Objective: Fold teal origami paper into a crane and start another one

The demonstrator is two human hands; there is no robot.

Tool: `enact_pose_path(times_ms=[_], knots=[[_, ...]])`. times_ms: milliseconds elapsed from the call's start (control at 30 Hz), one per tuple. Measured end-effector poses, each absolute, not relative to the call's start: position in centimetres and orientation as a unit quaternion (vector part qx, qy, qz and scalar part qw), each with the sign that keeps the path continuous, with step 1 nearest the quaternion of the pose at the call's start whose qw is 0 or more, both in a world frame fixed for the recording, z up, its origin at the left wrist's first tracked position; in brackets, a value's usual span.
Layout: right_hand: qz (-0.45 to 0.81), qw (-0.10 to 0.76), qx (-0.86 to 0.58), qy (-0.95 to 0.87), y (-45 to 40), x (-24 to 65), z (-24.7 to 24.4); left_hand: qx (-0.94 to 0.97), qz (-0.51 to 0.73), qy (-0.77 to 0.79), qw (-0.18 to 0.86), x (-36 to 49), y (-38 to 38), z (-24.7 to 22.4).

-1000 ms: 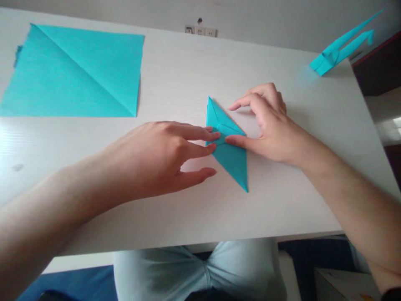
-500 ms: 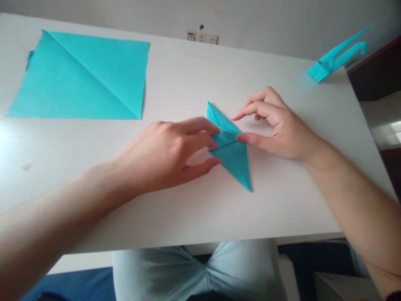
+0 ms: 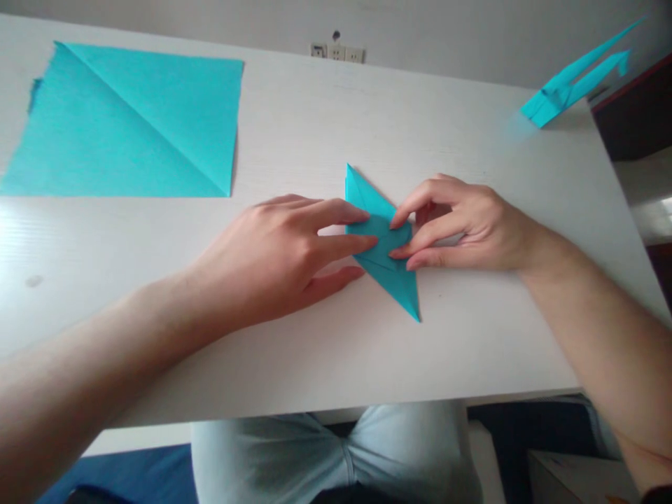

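Note:
A turquoise sheet of paper folded into a slim diamond [image 3: 381, 241] lies on the white table, its points toward the far left and near right. My left hand [image 3: 294, 245] reaches over its left side, fingers spread and fingertips resting flat on the upper layer, with the thumb at the lower left edge. At the right corner, my right hand [image 3: 462, 224] has its fingers bent onto the paper and the thumb close beside them at the edge. The fingertips of both hands cover part of the folds, including a flap crossing the middle.
A larger turquoise sheet [image 3: 141, 126] with a diagonal crease lies at the far left of the table [image 3: 294, 364]. A folded turquoise paper crane [image 3: 561, 94] stands near the back right corner. Wall sockets [image 3: 337, 53] sit behind the back edge.
My right hand has moved down and onto the paper, its fingers now bent over the right corner. The flap's edge lies lower. My left fingers have stretched slightly further across.

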State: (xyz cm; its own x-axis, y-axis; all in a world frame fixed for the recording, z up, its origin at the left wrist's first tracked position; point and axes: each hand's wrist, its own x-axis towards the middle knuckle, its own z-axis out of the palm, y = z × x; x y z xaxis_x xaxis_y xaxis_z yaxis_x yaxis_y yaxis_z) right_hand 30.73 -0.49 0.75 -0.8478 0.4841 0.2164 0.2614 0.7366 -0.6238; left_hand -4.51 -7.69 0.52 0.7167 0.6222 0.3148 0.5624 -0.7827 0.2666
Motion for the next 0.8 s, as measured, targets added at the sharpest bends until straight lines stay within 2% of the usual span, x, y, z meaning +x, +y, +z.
enact_pose_path(times_ms=[233,367,567,667,800], knots=[[0.239,0.232,-0.254,-0.908,-2.3,29.1,0.7,0.923,0.202,0.306,0.115,-4.5,-7.5,-0.2],[0.203,0.208,-0.276,-0.916,-2.5,29.2,0.4,0.933,0.184,0.284,0.121,-4.4,-7.3,0.2],[0.213,0.135,-0.188,-0.949,-1.7,30.5,1.6,0.908,0.231,0.345,0.061,-4.7,-6.2,0.3],[0.214,0.126,-0.187,-0.951,-1.3,31.1,2.0,0.908,0.215,0.352,0.069,-5.1,-5.5,-0.3],[0.109,0.145,-0.226,-0.957,-1.0,31.6,1.6,0.914,0.187,0.352,0.080,-5.2,-5.5,-0.3]])
